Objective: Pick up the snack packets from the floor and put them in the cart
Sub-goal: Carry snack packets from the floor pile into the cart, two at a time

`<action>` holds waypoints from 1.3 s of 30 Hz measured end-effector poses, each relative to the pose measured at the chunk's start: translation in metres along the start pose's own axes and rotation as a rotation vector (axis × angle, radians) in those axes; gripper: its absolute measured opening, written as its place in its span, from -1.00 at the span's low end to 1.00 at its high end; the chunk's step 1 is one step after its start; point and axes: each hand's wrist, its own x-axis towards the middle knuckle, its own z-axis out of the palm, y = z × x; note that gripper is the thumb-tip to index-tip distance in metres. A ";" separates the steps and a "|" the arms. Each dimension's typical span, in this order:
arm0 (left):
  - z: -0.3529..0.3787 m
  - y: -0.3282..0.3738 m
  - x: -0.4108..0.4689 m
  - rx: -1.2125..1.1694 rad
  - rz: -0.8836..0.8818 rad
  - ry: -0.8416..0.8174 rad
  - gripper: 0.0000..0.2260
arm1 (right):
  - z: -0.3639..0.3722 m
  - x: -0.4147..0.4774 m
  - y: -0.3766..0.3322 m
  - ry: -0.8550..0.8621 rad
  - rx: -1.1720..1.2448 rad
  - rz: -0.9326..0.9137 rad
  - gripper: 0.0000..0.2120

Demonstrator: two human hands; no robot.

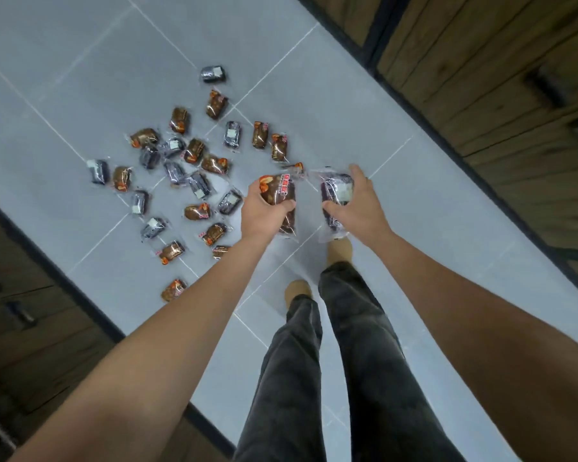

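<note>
Left hand (264,208) grasps a brown packet (279,203), right hand (354,201) a dark packet (336,201); many packets (187,168) lie left of them, cart unseen.

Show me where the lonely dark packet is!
Head view, upper left: the dark packet lies on the floor, farthest out, just beyond a brown packet.

Snack packets (194,150) scattered loose over the grey tiled floor (80,78), glossy brown-and-orange ones mixed with dark purple ones (white labels showing), brown packet (277,191) up in the left hand (261,215), dark packet (337,191) up in the right hand (357,208).
</note>
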 end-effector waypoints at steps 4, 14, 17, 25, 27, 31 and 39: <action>0.007 0.022 -0.062 0.084 0.078 -0.088 -0.42 | -0.048 -0.057 0.008 0.115 0.108 0.054 -0.15; 0.088 0.069 -0.195 0.271 0.381 -0.275 -0.47 | -0.139 -0.199 0.087 0.386 0.420 0.135 -0.46; 0.128 0.071 -0.240 0.315 0.472 -0.319 -0.48 | -0.160 -0.244 0.127 0.466 0.499 0.164 -0.44; 0.237 0.023 -0.397 0.429 0.645 -0.498 -0.47 | -0.209 -0.387 0.258 0.660 0.618 0.250 -0.50; 0.265 0.005 -0.436 0.444 0.678 -0.536 -0.46 | -0.220 -0.422 0.296 0.702 0.638 0.271 -0.51; 0.318 -0.023 -0.510 0.501 0.736 -0.611 -0.46 | -0.237 -0.488 0.368 0.782 0.689 0.312 -0.51; 0.415 -0.061 -0.621 0.601 0.851 -0.747 -0.35 | -0.274 -0.582 0.478 0.968 0.780 0.367 -0.45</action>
